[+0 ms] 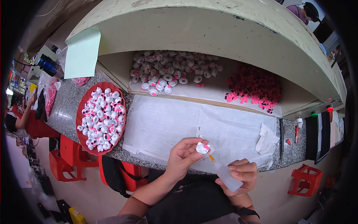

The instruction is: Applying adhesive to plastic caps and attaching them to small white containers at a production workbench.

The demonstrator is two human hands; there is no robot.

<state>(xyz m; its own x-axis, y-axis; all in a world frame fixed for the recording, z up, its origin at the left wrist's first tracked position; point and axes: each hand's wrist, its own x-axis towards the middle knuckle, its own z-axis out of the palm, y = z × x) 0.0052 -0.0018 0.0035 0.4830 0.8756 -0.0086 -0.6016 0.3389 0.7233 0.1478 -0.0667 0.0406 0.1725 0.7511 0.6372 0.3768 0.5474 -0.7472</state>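
Note:
Between the thumb and fingers of my left hand (pixel 182 156) is a small white figurine head (pixel 203 148) with a pink patch on it. My right hand (pixel 240 175) grips a translucent squeeze bottle (pixel 228 177), tilted so that its amber nozzle (pixel 212 158) points up at the figurine head. The nozzle tip is close to the head; I cannot tell whether they touch. Both hands are over the near edge of the white paper sheet (pixel 164 123). Many similar white-and-pink heads fill a red scalloped tray (pixel 79 112) to the left.
Under the cream shelf (pixel 194 28) lie a pile of white heads (pixel 167 71) and a heap of pink-and-black pieces (pixel 253 87). Crumpled tissue (pixel 266 139) and a red marker (pixel 297 133) are at right. Red stools (pixel 304 180) stand below. Another person (pixel 28 123) sits at far left.

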